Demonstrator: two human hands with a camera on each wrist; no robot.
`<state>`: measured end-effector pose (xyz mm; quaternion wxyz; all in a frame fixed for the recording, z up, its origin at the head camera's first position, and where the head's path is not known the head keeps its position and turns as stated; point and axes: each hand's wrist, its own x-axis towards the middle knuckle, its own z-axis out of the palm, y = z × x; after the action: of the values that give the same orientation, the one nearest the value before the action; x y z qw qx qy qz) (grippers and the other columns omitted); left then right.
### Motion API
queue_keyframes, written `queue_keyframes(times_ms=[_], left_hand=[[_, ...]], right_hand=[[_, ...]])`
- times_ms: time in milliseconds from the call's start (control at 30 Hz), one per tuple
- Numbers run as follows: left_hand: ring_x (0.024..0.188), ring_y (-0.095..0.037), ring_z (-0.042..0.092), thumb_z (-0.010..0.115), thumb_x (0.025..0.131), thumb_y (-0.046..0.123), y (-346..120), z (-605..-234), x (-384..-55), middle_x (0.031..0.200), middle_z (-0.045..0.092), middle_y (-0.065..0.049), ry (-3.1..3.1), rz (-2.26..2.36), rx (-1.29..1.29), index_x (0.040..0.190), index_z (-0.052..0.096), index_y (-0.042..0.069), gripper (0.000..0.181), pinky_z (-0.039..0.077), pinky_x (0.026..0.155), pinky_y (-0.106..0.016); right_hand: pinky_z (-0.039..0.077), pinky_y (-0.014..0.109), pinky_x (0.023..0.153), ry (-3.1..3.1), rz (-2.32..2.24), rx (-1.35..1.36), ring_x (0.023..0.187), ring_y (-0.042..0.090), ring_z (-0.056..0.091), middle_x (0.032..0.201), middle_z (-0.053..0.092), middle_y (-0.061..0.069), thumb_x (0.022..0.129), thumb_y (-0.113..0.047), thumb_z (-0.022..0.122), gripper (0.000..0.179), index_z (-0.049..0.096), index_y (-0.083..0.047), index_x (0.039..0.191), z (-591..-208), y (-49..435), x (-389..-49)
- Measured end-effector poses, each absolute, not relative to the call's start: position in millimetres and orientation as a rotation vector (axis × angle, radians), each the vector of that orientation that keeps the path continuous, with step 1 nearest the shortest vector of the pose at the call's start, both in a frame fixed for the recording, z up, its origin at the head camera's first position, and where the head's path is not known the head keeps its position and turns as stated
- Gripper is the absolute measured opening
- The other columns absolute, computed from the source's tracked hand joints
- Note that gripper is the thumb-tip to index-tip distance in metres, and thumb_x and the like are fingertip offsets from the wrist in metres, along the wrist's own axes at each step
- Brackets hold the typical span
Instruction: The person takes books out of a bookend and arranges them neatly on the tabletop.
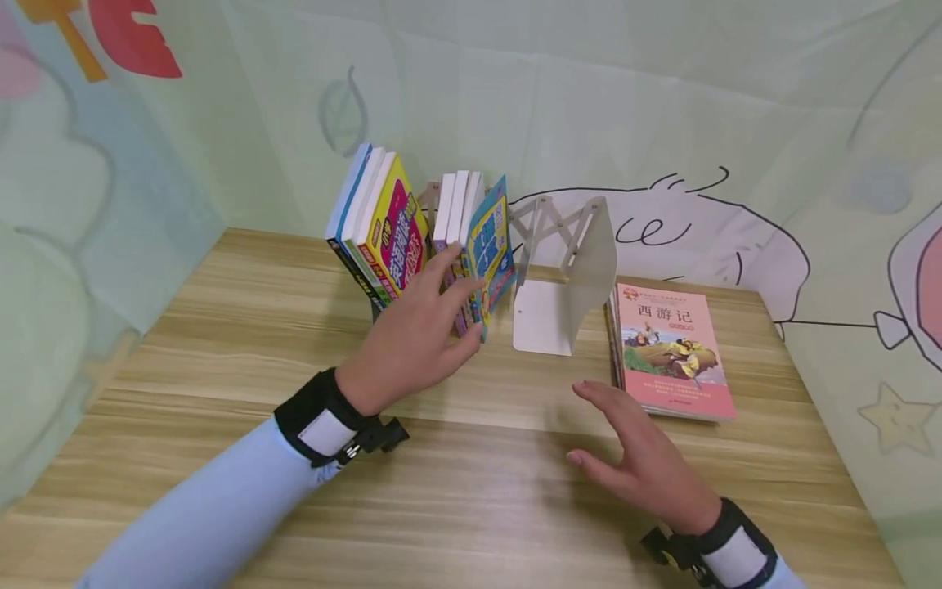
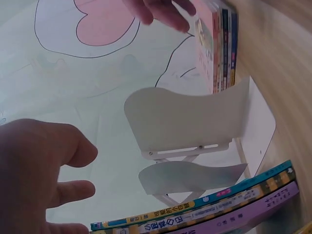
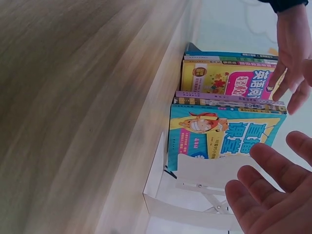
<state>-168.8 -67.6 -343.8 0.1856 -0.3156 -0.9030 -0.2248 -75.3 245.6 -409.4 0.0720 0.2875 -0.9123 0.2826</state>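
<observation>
My left hand [image 1: 412,339] is at the middle group of upright books, its fingers spread in front of a blue-covered book [image 1: 489,237] and the white-paged books [image 1: 455,204] beside it. Whether the fingertips touch the spines, I cannot tell. Those books lean slightly inside a white expandable bookend rack [image 1: 540,323]. Left of them, a yellow-covered book [image 1: 396,217] leans with white and blue ones. Over the tabletop, to the right and nearer me, my right hand [image 1: 648,458] holds nothing, fingers apart and slightly bent.
A stack of books with a pink-covered one [image 1: 670,352] on top lies flat at the right of the wooden table [image 1: 471,499]. Behind the table hangs a printed fabric backdrop [image 1: 456,90]. The rack's upright end plate [image 1: 596,262] stands between the leaning books and the stack.
</observation>
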Motion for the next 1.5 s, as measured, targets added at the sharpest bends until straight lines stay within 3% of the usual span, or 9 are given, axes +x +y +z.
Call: queue_keyframes(times_ms=[133, 333, 567, 733, 833, 933, 1033, 1267, 1500], left_hand=[[0.138, -0.042, 0.044, 0.058, 0.094, 0.027, -65, -339, -177, 0.157, 0.032, -0.028, -2.557, -0.61, -0.883, 0.133, 0.06, 0.001, 0.046, 0.046, 0.107, -0.051], [0.122, -0.036, 0.059, 0.057, 0.096, 0.029, -62, -337, -181, 0.159, 0.032, -0.022, -2.605, -0.571, -0.871, 0.131, 0.063, 0.003, 0.044, 0.053, 0.098, -0.045], [0.119, -0.034, 0.06, 0.059, 0.096, 0.023, -65, -344, -183, 0.155, 0.042, -0.018, -2.518, -0.596, -0.888, 0.117, 0.071, 0.005, 0.03, 0.052, 0.094, -0.043], [0.122, -0.031, 0.059, 0.062, 0.096, 0.018, -65, -347, -180, 0.136, 0.061, -0.017, -2.397, -0.69, -0.918, 0.111, 0.071, 0.004, 0.023, 0.05, 0.102, -0.045], [0.101, -0.023, 0.062, 0.066, 0.097, 0.021, -63, -348, -177, 0.114, 0.067, -0.013, -2.321, -0.735, -0.909, 0.113, 0.069, 0.004, 0.024, 0.053, 0.089, -0.036], [0.081, -0.018, 0.054, 0.07, 0.095, 0.019, -62, -350, -174, 0.098, 0.062, -0.008, -2.256, -0.755, -0.874, 0.112, 0.069, 0.004, 0.023, 0.049, 0.069, -0.029], [0.08, -0.019, 0.052, 0.069, 0.092, 0.008, -62, -352, -172, 0.092, 0.057, -0.009, -2.213, -0.778, -0.843, 0.108, 0.07, 0.004, 0.017, 0.048, 0.065, -0.027], [0.094, -0.024, 0.054, 0.058, 0.09, 0.002, -62, -357, -170, 0.113, 0.051, -0.02, -2.265, -0.933, -0.778, 0.12, 0.067, 0.004, 0.031, 0.054, 0.067, -0.031], [0.103, -0.024, 0.064, 0.05, 0.096, 0.013, -63, -358, -167, 0.141, 0.052, -0.022, -2.467, -0.91, -0.791, 0.133, 0.062, 0.006, 0.039, 0.059, 0.075, -0.033]], right_hand=[[0.029, 0.017, 0.115, -2.759, 0.863, 0.852, 0.136, 0.024, 0.047, 0.148, 0.049, 0.005, 0.084, -0.025, 0.081, 0.077, 0.042, -0.017, 0.151, -410, 245, -75], [0.026, 0.014, 0.115, -2.744, 0.874, 0.865, 0.135, 0.025, 0.047, 0.148, 0.05, 0.006, 0.085, -0.024, 0.08, 0.076, 0.042, -0.018, 0.151, -411, 245, -74], [0.025, 0.012, 0.115, -2.737, 0.884, 0.864, 0.135, 0.025, 0.047, 0.147, 0.05, 0.004, 0.085, -0.022, 0.08, 0.075, 0.042, -0.019, 0.15, -413, 245, -74], [0.027, 0.012, 0.114, -2.763, 0.887, 0.844, 0.135, 0.022, 0.048, 0.147, 0.05, 0.002, 0.086, -0.023, 0.08, 0.074, 0.043, -0.02, 0.15, -415, 246, -74], [0.028, 0.012, 0.113, -2.763, 0.893, 0.847, 0.134, 0.022, 0.048, 0.147, 0.05, 0.002, 0.086, -0.022, 0.079, 0.073, 0.043, -0.019, 0.15, -416, 246, -74], [0.029, 0.012, 0.113, -2.76, 0.898, 0.847, 0.133, 0.022, 0.048, 0.147, 0.05, 0.002, 0.086, -0.021, 0.079, 0.072, 0.044, -0.016, 0.149, -418, 246, -74], [0.031, 0.014, 0.113, -2.774, 0.889, 0.827, 0.133, 0.021, 0.049, 0.146, 0.051, 0.002, 0.088, -0.022, 0.078, 0.069, 0.045, -0.015, 0.148, -419, 246, -74], [0.037, 0.022, 0.112, -2.813, 0.897, 0.782, 0.133, 0.02, 0.049, 0.145, 0.051, 0.002, 0.089, -0.024, 0.077, 0.067, 0.046, -0.015, 0.148, -423, 248, -74], [0.031, 0.014, 0.112, -2.788, 0.907, 0.796, 0.132, 0.021, 0.049, 0.144, 0.052, 0.002, 0.088, -0.02, 0.078, 0.068, 0.046, -0.018, 0.148, -424, 247, -76]])
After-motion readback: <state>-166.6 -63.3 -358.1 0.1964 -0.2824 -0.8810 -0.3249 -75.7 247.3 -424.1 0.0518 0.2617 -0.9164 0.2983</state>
